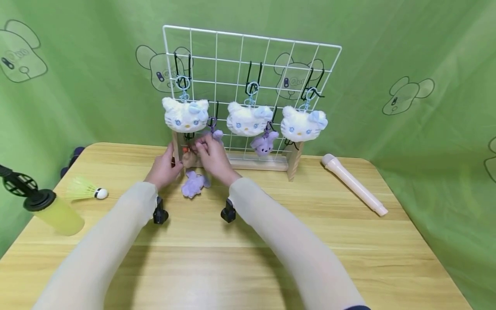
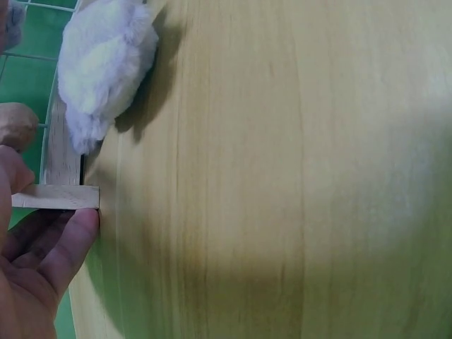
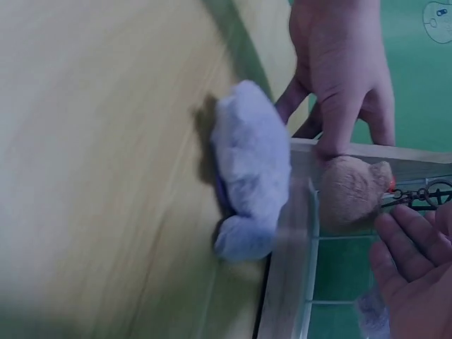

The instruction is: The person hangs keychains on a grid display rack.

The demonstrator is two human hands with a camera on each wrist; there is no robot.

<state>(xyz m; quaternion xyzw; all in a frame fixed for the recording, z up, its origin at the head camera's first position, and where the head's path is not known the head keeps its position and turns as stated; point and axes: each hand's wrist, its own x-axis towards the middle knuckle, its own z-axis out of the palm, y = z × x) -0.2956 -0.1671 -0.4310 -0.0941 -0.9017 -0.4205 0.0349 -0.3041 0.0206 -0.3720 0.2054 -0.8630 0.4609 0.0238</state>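
Observation:
My left hand [image 1: 164, 170] grips the left wooden upright [image 2: 56, 196] of a white wire display rack [image 1: 242, 45], with fingers on both sides of the wood. A small brown plush keychain [image 3: 349, 191] hangs low at the rack's left side beside that upright. At its metal ring [image 3: 439, 192] and a black hook, my right hand [image 1: 217, 159] pinches with thumb and fingers; the exact contact is partly hidden. A purple plush [image 1: 192, 184] lies on the table just before the rack. Behind my right hand, another purple plush [image 1: 217, 135] hangs partly covered.
Three white cat-face plush keychains [image 1: 248, 120] hang across the rack, with a purple plush keychain [image 1: 265, 144] lower right. A pink microphone-shaped stick [image 1: 354, 185] lies on the right. On the left are a yellow shuttlecock [image 1: 87, 191] and a yellow bottle [image 1: 58, 215] with a black top.

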